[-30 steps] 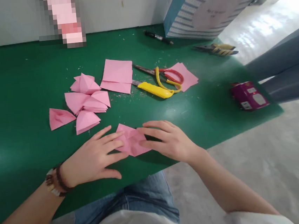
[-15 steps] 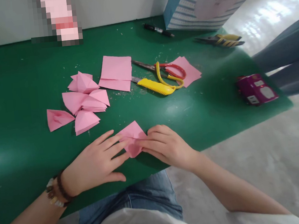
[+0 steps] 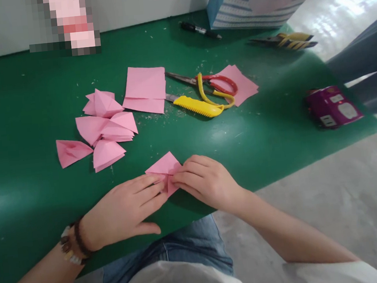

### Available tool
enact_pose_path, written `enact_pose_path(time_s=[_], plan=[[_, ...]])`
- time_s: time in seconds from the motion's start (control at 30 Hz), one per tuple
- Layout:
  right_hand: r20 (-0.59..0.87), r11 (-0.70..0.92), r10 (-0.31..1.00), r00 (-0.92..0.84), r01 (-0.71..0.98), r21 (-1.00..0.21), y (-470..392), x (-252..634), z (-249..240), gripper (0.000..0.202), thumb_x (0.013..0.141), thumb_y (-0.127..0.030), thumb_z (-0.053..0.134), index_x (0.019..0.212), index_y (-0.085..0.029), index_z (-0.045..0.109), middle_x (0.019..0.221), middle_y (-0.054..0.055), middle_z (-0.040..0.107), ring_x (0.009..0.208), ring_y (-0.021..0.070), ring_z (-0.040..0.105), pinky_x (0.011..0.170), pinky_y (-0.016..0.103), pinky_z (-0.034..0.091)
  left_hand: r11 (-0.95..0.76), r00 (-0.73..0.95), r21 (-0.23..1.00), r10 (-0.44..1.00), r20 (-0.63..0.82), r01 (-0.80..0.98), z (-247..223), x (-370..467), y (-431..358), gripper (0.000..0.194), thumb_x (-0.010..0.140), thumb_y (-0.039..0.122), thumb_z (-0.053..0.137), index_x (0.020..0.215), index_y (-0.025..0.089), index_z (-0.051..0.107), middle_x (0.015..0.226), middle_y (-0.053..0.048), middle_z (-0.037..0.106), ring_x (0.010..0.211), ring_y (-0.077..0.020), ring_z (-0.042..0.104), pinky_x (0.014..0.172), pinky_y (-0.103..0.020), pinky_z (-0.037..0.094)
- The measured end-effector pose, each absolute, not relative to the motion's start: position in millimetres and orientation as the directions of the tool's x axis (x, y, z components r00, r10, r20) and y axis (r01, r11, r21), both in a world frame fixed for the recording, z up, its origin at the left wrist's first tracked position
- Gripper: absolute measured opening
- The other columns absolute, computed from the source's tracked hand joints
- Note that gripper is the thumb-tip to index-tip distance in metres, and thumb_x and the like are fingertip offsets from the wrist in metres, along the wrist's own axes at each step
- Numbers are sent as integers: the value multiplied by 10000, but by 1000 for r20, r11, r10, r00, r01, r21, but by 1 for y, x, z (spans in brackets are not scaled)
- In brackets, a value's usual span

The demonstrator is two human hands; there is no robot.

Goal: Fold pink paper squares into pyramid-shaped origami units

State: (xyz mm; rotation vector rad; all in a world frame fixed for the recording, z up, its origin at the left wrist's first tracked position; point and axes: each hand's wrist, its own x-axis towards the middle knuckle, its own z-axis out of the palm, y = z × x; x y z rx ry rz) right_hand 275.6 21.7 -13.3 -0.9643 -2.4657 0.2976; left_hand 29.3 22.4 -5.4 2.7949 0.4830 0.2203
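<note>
A small pink paper, partly folded, lies near the table's front edge between my two hands. My left hand rests flat over its left side, fingertips on the paper and thumb apart. From the right, my right hand has its fingers together on the paper's right side; its thumb is hidden. Up and to the left lie several folded pink pieces. Behind the hands is a stack of flat pink squares.
Red-and-yellow-handled scissors and a yellow-handled knife lie by more pink sheets. Farther back are a pen, pliers and a striped box. A purple box sits at right on the green table.
My left fingers have drawn together and moved right over the paper. The paper's lower part now looks flatter, with its lower edges folded inward. The view has shifted slightly.
</note>
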Motion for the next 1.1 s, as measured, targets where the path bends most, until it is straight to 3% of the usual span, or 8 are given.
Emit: enact_pose_path(time_s=[0.13, 0.9, 1.1], plan=[[351, 734, 678, -646, 576, -359, 23, 274, -13, 181, 965, -177, 539, 880, -159, 698, 866, 39, 731, 753, 157, 610, 679, 287, 507, -891, 934, 344, 347, 90, 298, -5, 28, 22, 650, 784, 472, 744, 1311, 144, 552, 1288, -116, 624, 1258, -310, 526, 1072, -469, 467], [332, 721, 691, -642, 573, -390, 28, 273, -12, 212, 971, -163, 515, 869, -154, 700, 890, 47, 744, 748, 159, 626, 685, 304, 539, -869, 928, 384, 364, 72, 311, -4, 28, 23, 643, 721, 473, 801, 1243, 159, 596, 1302, -110, 606, 1270, -313, 509, 1084, -468, 464], [315, 715, 693, -648, 565, -412, 28, 275, -12, 176, 964, -180, 540, 896, -146, 699, 906, 51, 738, 781, 162, 633, 710, 302, 537, -855, 917, 392, 394, 65, 340, -6, 28, 22, 770, 799, 518, 713, 1402, 111, 459, 1357, -126, 587, 1279, -287, 505, 1104, -449, 444]])
